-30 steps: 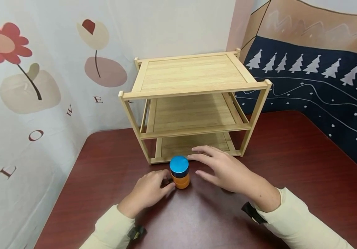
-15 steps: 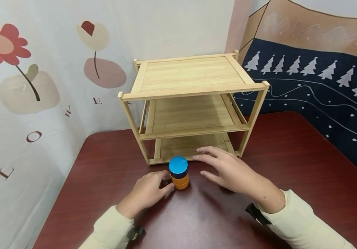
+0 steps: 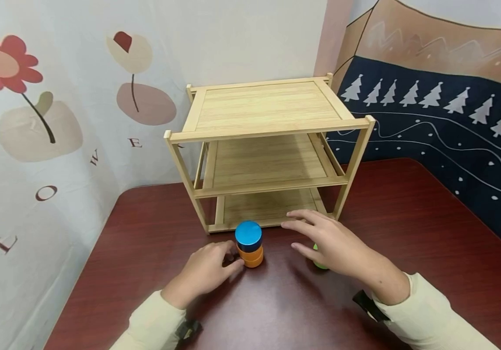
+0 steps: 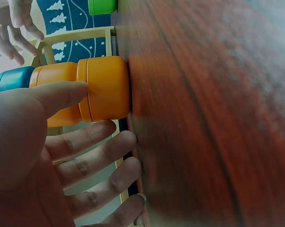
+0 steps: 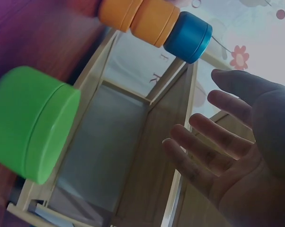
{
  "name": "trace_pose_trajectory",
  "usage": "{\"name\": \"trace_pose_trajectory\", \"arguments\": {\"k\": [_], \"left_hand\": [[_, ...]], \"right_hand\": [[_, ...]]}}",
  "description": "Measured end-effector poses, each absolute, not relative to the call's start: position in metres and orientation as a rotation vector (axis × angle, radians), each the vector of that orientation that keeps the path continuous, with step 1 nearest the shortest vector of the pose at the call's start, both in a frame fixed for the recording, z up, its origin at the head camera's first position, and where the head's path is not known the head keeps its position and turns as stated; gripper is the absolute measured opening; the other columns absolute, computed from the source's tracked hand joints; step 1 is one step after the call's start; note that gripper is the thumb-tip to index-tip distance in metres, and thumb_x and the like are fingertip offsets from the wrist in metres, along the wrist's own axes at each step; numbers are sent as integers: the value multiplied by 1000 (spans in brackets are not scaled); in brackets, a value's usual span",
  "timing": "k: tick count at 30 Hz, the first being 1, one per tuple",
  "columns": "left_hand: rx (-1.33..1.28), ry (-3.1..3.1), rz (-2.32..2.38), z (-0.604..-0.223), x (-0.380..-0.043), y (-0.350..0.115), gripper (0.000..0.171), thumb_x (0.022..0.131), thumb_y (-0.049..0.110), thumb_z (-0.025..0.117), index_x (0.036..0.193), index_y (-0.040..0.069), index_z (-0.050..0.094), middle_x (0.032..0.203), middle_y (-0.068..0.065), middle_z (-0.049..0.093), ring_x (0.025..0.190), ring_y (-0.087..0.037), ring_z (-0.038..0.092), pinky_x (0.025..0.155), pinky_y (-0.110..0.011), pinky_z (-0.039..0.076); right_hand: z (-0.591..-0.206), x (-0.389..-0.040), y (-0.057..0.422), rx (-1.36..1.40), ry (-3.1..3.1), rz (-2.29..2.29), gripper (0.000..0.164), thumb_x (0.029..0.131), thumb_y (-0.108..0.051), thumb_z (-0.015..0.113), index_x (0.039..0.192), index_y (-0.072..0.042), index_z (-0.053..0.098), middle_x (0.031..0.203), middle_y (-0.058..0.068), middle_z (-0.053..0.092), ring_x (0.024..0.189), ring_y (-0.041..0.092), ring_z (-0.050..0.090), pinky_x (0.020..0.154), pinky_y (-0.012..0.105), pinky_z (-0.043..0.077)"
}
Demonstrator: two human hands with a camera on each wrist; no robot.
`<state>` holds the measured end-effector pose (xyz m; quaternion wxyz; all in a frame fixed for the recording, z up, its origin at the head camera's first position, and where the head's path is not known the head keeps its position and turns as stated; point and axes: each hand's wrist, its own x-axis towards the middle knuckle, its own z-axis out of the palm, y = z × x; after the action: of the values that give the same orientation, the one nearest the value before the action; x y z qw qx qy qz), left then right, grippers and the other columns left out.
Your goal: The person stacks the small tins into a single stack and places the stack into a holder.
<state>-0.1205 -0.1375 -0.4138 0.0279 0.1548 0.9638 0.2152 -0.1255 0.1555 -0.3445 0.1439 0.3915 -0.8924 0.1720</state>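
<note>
A stack of small round lidded jars stands upright on the table: two orange jars below and one blue jar on top. My left hand is at the left of the stack, fingers loosely spread. In the left wrist view its thumb lies across the lower orange jar; whether it touches is hard to tell. My right hand hovers to the right of the stack with relaxed fingers, holding nothing. Beneath it stands a green jar, mostly hidden by the hand in the head view.
A three-tier wooden rack stands just behind the stack, its front bottom rail close to the jars. The dark red table extends to both sides. Printed curtains hang behind it.
My right hand has drawn away from the stack to the right, and part of the green jar now shows beneath it. My left hand and the stack stay nearly still.
</note>
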Motion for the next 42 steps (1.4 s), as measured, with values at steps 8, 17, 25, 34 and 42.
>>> {"name": "trace_pose_trajectory", "arguments": {"k": [8, 17, 25, 34, 42], "left_hand": [[436, 2973, 659, -412, -119, -138, 17, 91, 38, 72, 96, 23, 67, 88, 10, 67, 83, -9, 64, 71, -38, 52], [444, 2962, 643, -414, -121, -135, 16, 91, 38, 72, 96, 24, 66, 87, 12, 65, 82, -8, 62, 70, -37, 50], [448, 2985, 639, -413, -122, -136, 16, 90, 38, 72, 95, 24, 66, 83, 12, 62, 77, -7, 58, 67, -35, 48], [428, 2976, 655, -412, -122, -137, 15, 91, 38, 72, 95, 24, 67, 82, 12, 62, 77, -7, 58, 67, -34, 48], [446, 2975, 650, -414, -122, -137, 15, 91, 39, 72, 96, 25, 67, 84, 13, 63, 80, -7, 60, 69, -35, 49]], "right_hand": [[-351, -126, 167, 1092, -2568, 499, 40, 85, -21, 80, 124, -15, 69, 134, 10, 61, 121, 27, 62, 92, 43, 55], [-361, -125, 181, 1018, -2600, 497, 38, 85, -22, 80, 121, -14, 71, 132, 9, 62, 120, 26, 63, 91, 43, 55], [-366, -131, 186, 988, -2649, 494, 36, 86, -21, 80, 120, -14, 71, 129, 8, 63, 117, 24, 62, 90, 42, 55], [-366, -137, 191, 942, -2707, 462, 33, 86, -21, 79, 118, -15, 72, 118, 4, 65, 110, 23, 63, 87, 42, 55], [-368, -136, 194, 924, -2791, 467, 35, 85, -26, 80, 118, -15, 72, 117, 3, 64, 101, 20, 68, 80, 42, 56]]}}
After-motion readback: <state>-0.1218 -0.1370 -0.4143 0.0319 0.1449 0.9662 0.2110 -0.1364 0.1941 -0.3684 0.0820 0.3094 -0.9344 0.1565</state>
